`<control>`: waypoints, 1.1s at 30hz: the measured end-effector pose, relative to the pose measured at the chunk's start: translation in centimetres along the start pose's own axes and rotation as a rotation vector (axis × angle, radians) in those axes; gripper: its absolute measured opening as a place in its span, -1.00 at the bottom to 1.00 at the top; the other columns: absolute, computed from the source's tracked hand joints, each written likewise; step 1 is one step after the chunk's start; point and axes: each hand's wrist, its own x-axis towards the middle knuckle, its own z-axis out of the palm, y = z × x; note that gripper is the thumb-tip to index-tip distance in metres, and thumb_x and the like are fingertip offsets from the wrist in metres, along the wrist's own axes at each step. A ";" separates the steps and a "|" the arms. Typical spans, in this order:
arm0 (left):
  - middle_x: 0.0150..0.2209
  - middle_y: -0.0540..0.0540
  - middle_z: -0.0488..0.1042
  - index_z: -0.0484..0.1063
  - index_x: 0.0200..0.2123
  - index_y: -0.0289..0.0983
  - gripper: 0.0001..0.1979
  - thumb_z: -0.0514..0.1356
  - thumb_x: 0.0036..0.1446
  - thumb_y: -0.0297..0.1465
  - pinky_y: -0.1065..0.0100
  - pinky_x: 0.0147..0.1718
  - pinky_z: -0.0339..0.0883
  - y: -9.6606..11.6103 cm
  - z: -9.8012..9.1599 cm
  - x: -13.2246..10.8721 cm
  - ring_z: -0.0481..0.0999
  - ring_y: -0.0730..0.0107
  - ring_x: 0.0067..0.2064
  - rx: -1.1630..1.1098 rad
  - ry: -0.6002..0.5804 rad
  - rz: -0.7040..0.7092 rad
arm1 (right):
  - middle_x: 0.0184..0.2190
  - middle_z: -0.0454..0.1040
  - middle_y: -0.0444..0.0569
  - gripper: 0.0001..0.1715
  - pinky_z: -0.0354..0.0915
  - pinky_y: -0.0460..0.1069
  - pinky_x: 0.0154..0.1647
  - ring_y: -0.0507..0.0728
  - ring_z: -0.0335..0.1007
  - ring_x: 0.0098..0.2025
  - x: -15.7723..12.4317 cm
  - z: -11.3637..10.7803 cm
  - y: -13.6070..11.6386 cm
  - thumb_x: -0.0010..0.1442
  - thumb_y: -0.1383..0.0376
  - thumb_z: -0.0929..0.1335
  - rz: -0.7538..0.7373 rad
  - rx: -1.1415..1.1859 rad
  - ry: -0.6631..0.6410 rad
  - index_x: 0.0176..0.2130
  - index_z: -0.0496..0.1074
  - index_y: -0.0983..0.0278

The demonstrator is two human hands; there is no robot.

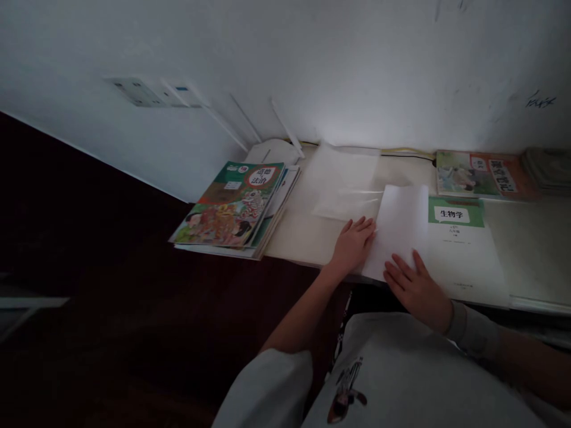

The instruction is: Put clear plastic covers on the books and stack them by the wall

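Note:
A book lies open on the white desk, its right page (464, 258) showing a green band with black characters. Its narrow white left flap (399, 223) is blank. My left hand (354, 244) rests at the left edge of this flap with its fingers spread. Near the flap's lower right part lies my right hand (414, 288), fingers apart and flat on the paper. A clear plastic sheet (343, 178) spreads over the desk (297, 238) behind my left hand.
A stack of textbooks (232, 205) sits at the desk's left end. An orange and green book (486, 173) lies at the back right, beside a dark stack (548, 169). Cables (401, 153) run along the wall.

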 end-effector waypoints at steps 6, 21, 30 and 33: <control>0.24 -0.16 0.19 0.25 0.17 -0.25 -0.57 -0.10 0.30 -0.28 -0.01 0.21 -0.03 1.2 1.4 -0.1 0.10 0.11 0.29 0.193 -0.045 -0.002 | 0.01 0.46 0.08 -0.69 0.08 0.35 0.16 0.26 0.26 0.13 -0.6 0.0 0.6 0.25 0.38 0.24 -0.136 0.117 -0.004 -0.04 0.44 0.32; 0.26 -0.17 0.15 0.20 0.20 -0.24 -0.54 -0.13 0.31 -0.24 -0.03 0.22 -0.07 0.8 1.9 -0.2 0.07 0.08 0.30 0.190 -0.077 -0.007 | -0.02 0.45 0.15 -0.59 0.24 0.11 0.00 0.26 0.36 0.01 13.4 3.2 18.1 0.15 0.19 0.30 0.633 0.269 -0.428 -0.06 0.47 0.34; 0.28 -0.22 0.10 0.08 0.25 -0.31 -0.45 -0.15 0.30 -0.15 -0.03 0.23 -0.10 0.5 2.0 0.2 0.02 0.07 0.31 0.168 -0.069 -0.009 | -0.27 0.56 -0.02 -0.72 0.28 -0.10 -0.17 0.06 0.44 -0.23 13.0 3.1 18.7 0.07 0.34 0.33 0.476 0.514 -0.437 -0.21 0.55 0.35; 0.28 -0.21 0.10 0.09 0.25 -0.30 -0.44 -0.15 0.29 -0.14 -0.02 0.23 -0.10 0.5 2.1 0.2 0.01 0.07 0.31 0.169 -0.054 -0.015 | -0.34 0.56 -0.03 -0.73 0.27 -0.10 -0.20 0.05 0.42 -0.28 12.9 3.5 19.5 0.02 0.38 0.32 0.410 0.653 -0.421 -0.27 0.56 0.38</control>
